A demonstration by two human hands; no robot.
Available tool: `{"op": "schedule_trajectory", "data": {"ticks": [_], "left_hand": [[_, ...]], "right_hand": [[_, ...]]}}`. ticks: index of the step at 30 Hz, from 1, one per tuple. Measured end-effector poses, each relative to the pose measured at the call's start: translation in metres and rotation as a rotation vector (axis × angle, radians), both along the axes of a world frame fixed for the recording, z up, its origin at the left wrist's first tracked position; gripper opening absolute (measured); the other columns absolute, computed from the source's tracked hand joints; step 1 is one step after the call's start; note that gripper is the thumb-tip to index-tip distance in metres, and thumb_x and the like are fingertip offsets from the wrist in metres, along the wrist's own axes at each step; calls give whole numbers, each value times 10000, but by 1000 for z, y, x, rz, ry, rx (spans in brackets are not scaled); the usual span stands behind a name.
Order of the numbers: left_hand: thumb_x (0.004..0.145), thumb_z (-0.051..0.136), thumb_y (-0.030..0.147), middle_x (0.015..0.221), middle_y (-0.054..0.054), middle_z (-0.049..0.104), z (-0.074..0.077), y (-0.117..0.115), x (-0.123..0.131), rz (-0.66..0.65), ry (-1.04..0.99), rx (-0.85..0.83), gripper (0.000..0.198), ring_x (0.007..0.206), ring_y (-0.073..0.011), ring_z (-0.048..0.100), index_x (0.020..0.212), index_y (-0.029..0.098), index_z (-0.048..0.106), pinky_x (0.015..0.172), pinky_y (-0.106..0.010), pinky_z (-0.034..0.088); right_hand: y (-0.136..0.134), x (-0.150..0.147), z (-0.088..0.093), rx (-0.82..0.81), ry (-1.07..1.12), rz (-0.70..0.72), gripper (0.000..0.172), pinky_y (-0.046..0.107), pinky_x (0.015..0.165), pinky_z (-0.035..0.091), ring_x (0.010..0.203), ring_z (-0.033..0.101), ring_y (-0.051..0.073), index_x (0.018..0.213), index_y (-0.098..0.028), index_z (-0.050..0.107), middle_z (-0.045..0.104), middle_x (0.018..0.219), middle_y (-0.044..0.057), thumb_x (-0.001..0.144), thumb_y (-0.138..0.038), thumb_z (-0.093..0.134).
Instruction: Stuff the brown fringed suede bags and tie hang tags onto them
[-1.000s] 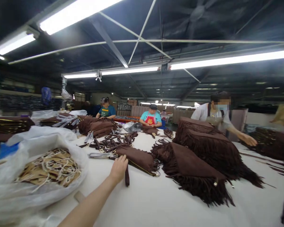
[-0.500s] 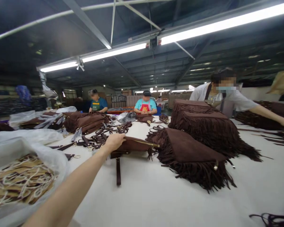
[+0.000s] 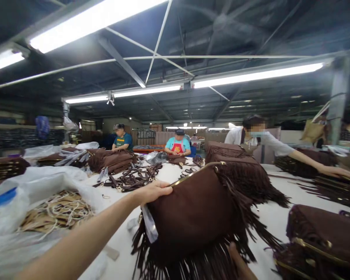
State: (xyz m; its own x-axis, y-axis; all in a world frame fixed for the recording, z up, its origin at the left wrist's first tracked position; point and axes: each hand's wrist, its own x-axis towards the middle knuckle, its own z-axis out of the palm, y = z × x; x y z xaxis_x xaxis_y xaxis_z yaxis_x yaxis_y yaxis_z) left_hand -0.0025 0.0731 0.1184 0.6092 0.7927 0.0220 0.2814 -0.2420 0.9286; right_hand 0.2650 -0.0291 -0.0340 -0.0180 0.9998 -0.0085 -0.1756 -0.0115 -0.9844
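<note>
My left hand point(image 3: 156, 192) is closed on the upper left corner of a dark brown fringed bag point(image 3: 192, 210), beside its gold zipper. The bag is lifted and tilted above the white table, its long fringe hanging along the lower and right edges. A strip of clear plastic point(image 3: 149, 224) hangs at its left side. My right hand point(image 3: 239, 263) is at the bottom of the view against the lower fringe; only a part shows, and its fingers are mostly hidden.
More fringed bags point(image 3: 323, 237) lie at the right front, with a stack point(image 3: 236, 161) behind. A plastic sack point(image 3: 58, 186) of tan tags with white strings stands left. Brown straps point(image 3: 134, 175) lie mid-table. A co-worker's arm point(image 3: 306, 158) reaches across at right; two other people sit behind.
My left hand has brought a bag up and nearer, its broad face now towards me. My right hand has come into view at the bottom. The view has turned right.
</note>
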Motion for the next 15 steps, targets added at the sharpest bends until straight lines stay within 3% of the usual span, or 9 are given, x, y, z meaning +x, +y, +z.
{"op": "schedule_trajectory", "data": {"ticks": [2, 4, 7, 10, 15], "left_hand": [[674, 703, 566, 807, -32, 726, -15, -20, 8, -37, -21, -129, 468, 657, -148, 621, 890, 151, 702, 642, -242, 482], [676, 707, 562, 781, -21, 723, -26, -38, 12, -42, -2, -145, 437, 659, -148, 619, 832, 153, 709, 643, -245, 482], [692, 725, 502, 899, -28, 732, -31, -59, 17, -102, -99, -163, 407, 834, -191, 658, 934, 176, 701, 767, -286, 504], [632, 796, 392, 986, -50, 727, -29, -72, 26, -124, -262, -157, 494, 917, -219, 661, 1056, 174, 666, 851, -323, 500], [577, 818, 345, 838, -65, 734, -25, -79, 41, -9, -376, -123, 447, 732, -202, 665, 936, 115, 681, 710, -300, 514]], "right_hand": [[3, -3, 23, -28, 208, -17, 759, 480, 975, 495, 1183, 570, 340, 1137, -221, 669, 707, 1117, 132, 631, -785, 627], [1, -8, 46, -43, 424, -43, 667, 447, 1004, 485, 1143, 604, 315, 1092, -185, 684, 732, 1062, 108, 582, -601, 797], [-5, -20, 70, -77, 558, -51, 509, 413, 990, 503, 1047, 661, 288, 1009, -139, 703, 758, 960, 94, 575, -348, 866], [-12, -33, 79, -65, 545, -17, 455, 410, 966, 520, 993, 684, 285, 999, -107, 699, 757, 952, 109, 612, -298, 845], [-14, -44, 84, -17, 458, 22, 451, 405, 942, 536, 972, 693, 280, 1027, -112, 693, 746, 1009, 115, 646, -313, 825]]}}
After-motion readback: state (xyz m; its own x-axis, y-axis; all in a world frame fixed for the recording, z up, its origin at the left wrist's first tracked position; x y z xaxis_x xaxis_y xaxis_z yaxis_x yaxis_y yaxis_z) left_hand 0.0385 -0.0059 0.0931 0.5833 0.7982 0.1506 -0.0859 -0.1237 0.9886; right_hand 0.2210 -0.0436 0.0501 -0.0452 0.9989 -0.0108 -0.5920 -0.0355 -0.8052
